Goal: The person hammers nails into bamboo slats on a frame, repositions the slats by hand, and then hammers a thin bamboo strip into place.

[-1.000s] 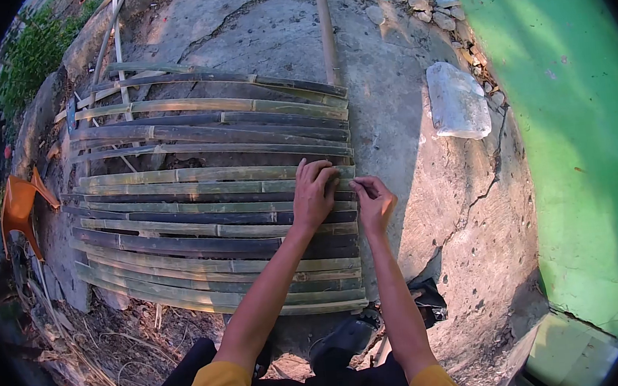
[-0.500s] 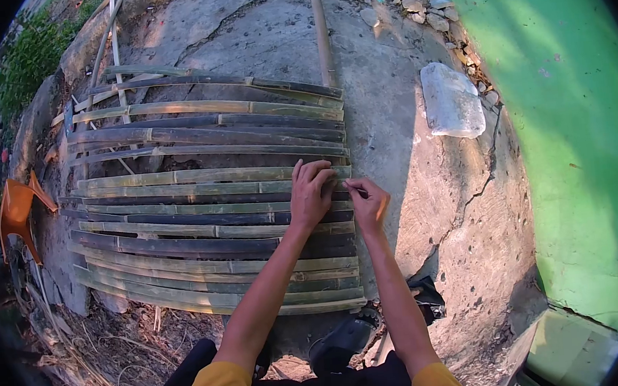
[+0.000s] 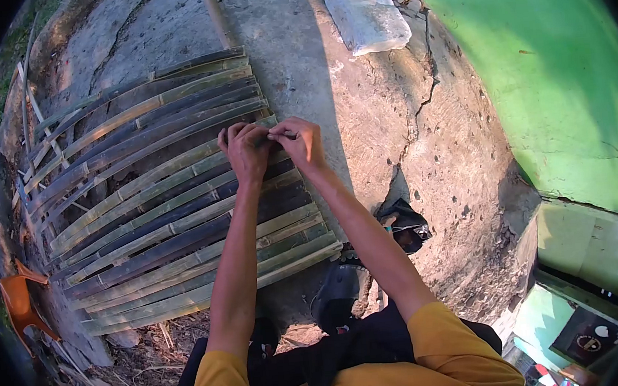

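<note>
A panel of split bamboo slats (image 3: 158, 230), some green and some dark, lies on the concrete in front of me. My left hand (image 3: 248, 153) rests over its right end with the fingers curled inward. Beside it, my right hand (image 3: 300, 142) is closed in a pinch, its fingertips meeting those of the left at the slat ends. Whatever sits between the fingertips is too small and too covered to name.
A whitish block (image 3: 367, 19) lies on the cracked concrete (image 3: 385, 135) beyond my right hand. A pole (image 3: 215, 14) extends from the panel's far edge. An orange plastic chair (image 3: 20, 299) is at far left. A green wall (image 3: 533, 63) stands at right.
My view has turned, so the panel now appears slanted and further left. Both hands have come closer together at the slat ends, fingertips touching, around a slat farther from me.
</note>
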Available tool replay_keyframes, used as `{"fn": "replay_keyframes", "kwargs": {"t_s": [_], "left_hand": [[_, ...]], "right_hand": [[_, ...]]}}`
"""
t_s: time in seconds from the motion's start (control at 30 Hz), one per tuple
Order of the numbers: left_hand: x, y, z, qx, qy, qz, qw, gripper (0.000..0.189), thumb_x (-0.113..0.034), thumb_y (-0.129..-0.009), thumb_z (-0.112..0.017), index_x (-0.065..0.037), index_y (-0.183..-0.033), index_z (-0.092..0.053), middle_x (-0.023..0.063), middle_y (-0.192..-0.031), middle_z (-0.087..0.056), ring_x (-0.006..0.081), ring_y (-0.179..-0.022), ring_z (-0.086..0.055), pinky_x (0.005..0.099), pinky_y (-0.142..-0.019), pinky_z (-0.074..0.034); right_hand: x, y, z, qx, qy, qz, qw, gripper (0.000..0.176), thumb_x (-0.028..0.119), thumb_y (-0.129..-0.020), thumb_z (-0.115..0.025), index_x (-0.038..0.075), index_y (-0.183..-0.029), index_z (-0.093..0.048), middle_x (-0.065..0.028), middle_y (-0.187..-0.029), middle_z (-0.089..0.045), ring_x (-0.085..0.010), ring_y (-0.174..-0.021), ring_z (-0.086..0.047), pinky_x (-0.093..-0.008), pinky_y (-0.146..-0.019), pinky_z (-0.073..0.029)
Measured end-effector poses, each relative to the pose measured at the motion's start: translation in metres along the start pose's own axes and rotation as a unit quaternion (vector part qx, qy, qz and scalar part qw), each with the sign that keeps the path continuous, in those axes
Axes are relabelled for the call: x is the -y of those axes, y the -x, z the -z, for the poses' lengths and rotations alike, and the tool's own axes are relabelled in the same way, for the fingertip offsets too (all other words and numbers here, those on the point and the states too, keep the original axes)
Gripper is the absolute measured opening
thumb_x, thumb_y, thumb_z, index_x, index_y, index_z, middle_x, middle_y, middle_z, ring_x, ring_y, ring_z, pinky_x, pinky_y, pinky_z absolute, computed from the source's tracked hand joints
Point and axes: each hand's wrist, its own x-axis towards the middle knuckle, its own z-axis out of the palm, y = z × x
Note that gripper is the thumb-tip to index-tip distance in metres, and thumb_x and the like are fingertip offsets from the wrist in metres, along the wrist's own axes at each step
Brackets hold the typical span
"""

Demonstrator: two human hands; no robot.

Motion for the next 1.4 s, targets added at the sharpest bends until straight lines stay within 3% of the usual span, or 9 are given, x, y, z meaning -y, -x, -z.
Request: {"fn": "replay_keyframes", "kwargs": {"t_s": [0.13, 0.27, 0.43, 0.53, 0.6, 1.07, 1.17, 1.27, 1.4], "left_hand": [[-0.005, 0.001, 0.002, 0.003, 0.004, 0.008, 1.000, 0.016, -0.025, -0.073, -0.088, -0.016, -0.084, -0.079, -0.0054, -0.097, -0.076, 0.0207, -0.112, -0.062, 0.0487, -0.114, -0.029], [-0.009, 0.001, 0.003, -0.008, 0.008, -0.011, 1.000, 0.020, -0.031, -0.075, -0.089, -0.016, -0.083, -0.079, -0.0062, -0.094, -0.075, 0.0200, -0.111, -0.061, 0.0482, -0.113, -0.028], [-0.010, 0.001, 0.002, -0.011, 0.000, -0.023, 1.000, 0.018, -0.031, -0.076, -0.088, -0.017, -0.082, -0.079, -0.0069, -0.093, -0.075, 0.0199, -0.111, -0.061, 0.0479, -0.111, -0.029], [-0.007, 0.002, 0.000, -0.018, -0.002, -0.021, 1.000, 0.018, -0.030, -0.074, -0.089, -0.017, -0.081, -0.079, -0.0064, -0.093, -0.076, 0.0207, -0.111, -0.061, 0.0495, -0.112, -0.029], [-0.006, 0.002, -0.001, -0.018, -0.004, -0.016, 1.000, 0.019, -0.030, -0.072, -0.090, -0.017, -0.081, -0.080, -0.0058, -0.093, -0.076, 0.0213, -0.111, -0.061, 0.0513, -0.113, -0.030], [-0.002, 0.002, -0.002, -0.004, 0.001, -0.011, 1.000, 0.022, -0.035, -0.072, -0.089, -0.017, -0.080, -0.080, -0.0060, -0.094, -0.076, 0.0217, -0.111, -0.060, 0.0490, -0.112, -0.029], [0.000, 0.002, -0.002, -0.024, 0.008, -0.022, 0.999, 0.022, -0.035, -0.072, -0.089, -0.017, -0.080, -0.080, -0.0058, -0.094, -0.076, 0.0223, -0.110, -0.060, 0.0495, -0.112, -0.029], [-0.002, 0.001, 0.001, -0.041, -0.011, -0.019, 0.999, 0.023, -0.034, -0.071, -0.090, -0.016, -0.080, -0.080, -0.0059, -0.093, -0.076, 0.0213, -0.108, -0.061, 0.0463, -0.111, -0.031], [-0.002, -0.001, 0.002, -0.031, -0.004, -0.011, 0.999, 0.023, -0.035, -0.071, -0.090, -0.016, -0.080, -0.080, -0.0049, -0.092, -0.075, 0.0216, -0.108, -0.061, 0.0474, -0.111, -0.031]], "right_hand": [[0.026, 0.008, 0.040, -0.008, 0.024, 0.058, 0.998, 0.023, 0.006, -0.084, -0.080, 0.002, -0.107, -0.074, -0.0119, -0.095, -0.075, -0.0243, -0.083, -0.074, -0.0352, -0.074, -0.059], [0.057, 0.068, 0.150, 0.073, 0.120, -0.100, 0.985, 0.011, 0.009, -0.092, -0.070, 0.004, -0.102, -0.068, -0.0118, -0.088, -0.074, -0.0245, -0.079, -0.074, -0.0352, -0.069, -0.058], [0.045, 0.266, 0.254, 0.332, 0.350, -0.326, 0.813, 0.020, 0.023, -0.086, -0.068, 0.007, -0.099, -0.067, -0.0167, -0.077, -0.070, -0.0393, -0.078, -0.072, -0.0512, -0.072, -0.058], [0.021, 0.343, 0.259, 0.274, 0.395, -0.349, 0.805, 0.030, 0.023, -0.085, -0.070, 0.008, -0.111, -0.064, -0.0179, -0.085, -0.071, -0.0406, -0.082, -0.072, -0.0518, -0.074, -0.058], [-0.001, 0.359, 0.253, 0.141, 0.313, -0.289, 0.894, 0.040, 0.021, -0.083, -0.074, 0.006, -0.117, -0.058, -0.0207, -0.095, -0.071, -0.0426, -0.086, -0.071, -0.0520, -0.075, -0.058], [0.072, 0.273, 0.302, 0.211, 0.310, -0.389, 0.842, 0.022, 0.024, -0.102, -0.059, 0.003, -0.109, -0.060, -0.0164, -0.066, -0.062, -0.0395, -0.060, -0.063, -0.0506, -0.059, -0.048], [0.098, 0.232, 0.307, 0.215, 0.323, -0.302, 0.871, 0.025, 0.026, -0.107, -0.055, 0.003, -0.114, -0.064, -0.0100, -0.058, -0.055, -0.0256, -0.047, -0.053, -0.0405, -0.051, -0.042], [0.141, 0.182, 0.265, 0.050, 0.079, -0.280, 0.955, 0.030, 0.022, -0.112, -0.044, 0.004, -0.127, -0.062, 0.0014, -0.059, -0.042, -0.0064, -0.051, -0.039, -0.0285, -0.049, -0.033], [0.121, 0.130, 0.184, 0.026, 0.013, -0.202, 0.979, 0.029, 0.020, -0.111, -0.043, 0.001, -0.128, -0.056, -0.0022, -0.067, -0.049, -0.0085, -0.058, -0.047, -0.0293, -0.052, -0.036]]}}
